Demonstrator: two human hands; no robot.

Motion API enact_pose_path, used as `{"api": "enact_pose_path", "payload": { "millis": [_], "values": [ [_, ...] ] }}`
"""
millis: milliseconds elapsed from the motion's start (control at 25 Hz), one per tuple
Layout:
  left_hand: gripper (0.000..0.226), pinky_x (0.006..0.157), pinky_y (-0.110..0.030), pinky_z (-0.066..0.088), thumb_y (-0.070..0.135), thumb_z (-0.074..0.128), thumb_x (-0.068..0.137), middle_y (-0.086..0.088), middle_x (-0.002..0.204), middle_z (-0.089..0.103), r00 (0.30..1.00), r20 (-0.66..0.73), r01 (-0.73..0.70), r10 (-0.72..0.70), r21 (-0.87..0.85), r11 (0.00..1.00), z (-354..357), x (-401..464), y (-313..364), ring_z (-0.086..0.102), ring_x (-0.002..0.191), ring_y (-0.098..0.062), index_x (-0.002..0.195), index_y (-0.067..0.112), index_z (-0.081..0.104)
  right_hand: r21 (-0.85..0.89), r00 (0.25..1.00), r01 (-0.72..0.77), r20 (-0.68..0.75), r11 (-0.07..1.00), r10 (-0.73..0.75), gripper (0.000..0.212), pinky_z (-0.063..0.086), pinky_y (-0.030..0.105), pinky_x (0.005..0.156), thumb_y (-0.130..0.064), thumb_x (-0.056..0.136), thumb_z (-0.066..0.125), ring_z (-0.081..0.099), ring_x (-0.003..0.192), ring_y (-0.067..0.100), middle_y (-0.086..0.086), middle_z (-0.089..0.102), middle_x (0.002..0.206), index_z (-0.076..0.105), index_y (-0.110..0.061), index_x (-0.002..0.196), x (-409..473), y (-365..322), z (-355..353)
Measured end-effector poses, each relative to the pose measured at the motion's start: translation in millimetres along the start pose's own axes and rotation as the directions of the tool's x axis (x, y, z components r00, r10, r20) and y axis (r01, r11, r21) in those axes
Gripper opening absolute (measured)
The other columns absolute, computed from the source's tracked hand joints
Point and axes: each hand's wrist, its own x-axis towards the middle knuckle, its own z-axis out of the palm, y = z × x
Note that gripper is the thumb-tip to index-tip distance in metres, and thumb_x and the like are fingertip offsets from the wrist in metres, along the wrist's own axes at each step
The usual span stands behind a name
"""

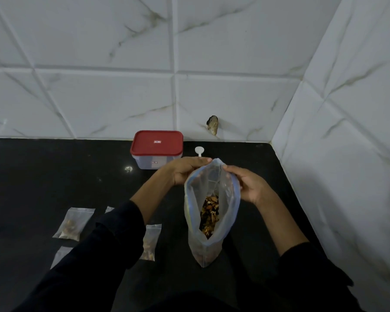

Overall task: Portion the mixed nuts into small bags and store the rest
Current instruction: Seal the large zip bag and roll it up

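Note:
A large clear zip bag point(225, 212) with a blue seal strip stands on the black counter, its mouth wide apart. Mixed nuts point(209, 213) lie at its bottom. My left hand point(186, 171) pinches the far left of the bag's rim. My right hand point(249, 184) grips the rim on the right side. Small bags holding nuts lie to the left: one small bag point(71, 222) at the far left, another small bag point(150, 240) beside my left sleeve, and others partly hidden under my arm.
A clear container with a red lid point(156, 143) stands shut at the back by the wall. A white plastic scoop point(199, 151) lies just right of it. White marble-look tiled walls close off the back and right. The black counter point(43, 176) extends to the left.

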Motion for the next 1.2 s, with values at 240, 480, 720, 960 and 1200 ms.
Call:
{"api": "enact_pose_path", "payload": {
  "millis": [240,480,720,960,1200],
  "values": [
    [0.026,0.07,-0.028,0.055,0.008,0.068,0.082,0.003,0.08,0.06,0.787,0.026,-0.397,0.617,0.786,0.473,9,-8,5,0.06,0.071,-0.011,0.107,0.012,0.061,-0.753,0.844,0.27,-0.115,0.6,-0.523,0.012,0.044,0.018,0.05,-0.009,0.088,0.061,0.056,0.062,0.008,0.002,0.062,0.083,0.063,-0.017,0.096,-9,-8,12],
    [0.02,0.068,-0.022,0.051,0.023,0.06,0.092,-0.001,0.094,0.061,0.623,0.064,-0.291,0.78,0.944,0.155,21,-12,7,0.058,0.078,-0.008,0.108,0.011,0.06,-0.924,0.687,0.3,0.038,0.236,-0.725,0.021,0.043,0.016,0.057,-0.022,0.09,0.064,0.056,0.06,0.002,-0.005,0.057,0.072,0.056,-0.02,0.11,-9,-6,16],
    [0.039,0.062,-0.028,0.055,0.041,0.048,0.096,-0.008,0.086,0.064,0.979,-0.105,-0.127,0.176,0.364,0.923,6,-23,12,0.065,0.076,-0.018,0.106,0.006,0.061,-0.541,0.939,0.17,-0.166,0.823,-0.302,0.034,0.049,0.03,0.068,-0.041,0.096,0.05,0.06,0.08,0.02,0.012,0.065,0.098,0.065,-0.012,0.106,-12,-8,5],
    [0.037,0.087,-0.035,0.052,0.027,0.065,0.084,-0.009,0.101,0.064,0.994,0.066,-0.094,0.086,0.133,0.987,2,-12,7,0.061,0.094,-0.02,0.113,0.005,0.061,-0.107,0.995,0.093,0.047,0.99,-0.089,0.023,0.041,0.02,0.053,-0.03,0.082,0.067,0.052,0.064,0.01,0.003,0.062,0.081,0.071,-0.013,0.096,-10,-10,3],
    [0.006,0.06,-0.025,0.052,0.012,0.064,0.087,-0.002,0.079,0.064,0.854,-0.095,-0.395,0.511,0.518,0.758,20,-22,9,0.061,0.065,-0.01,0.093,0.013,0.065,-0.474,0.935,0.27,-0.079,0.838,-0.346,0.015,0.043,0.019,0.048,-0.018,0.091,0.061,0.052,0.054,0.007,0.005,0.063,0.08,0.066,-0.014,0.104,-19,-10,12]
  ]
}}
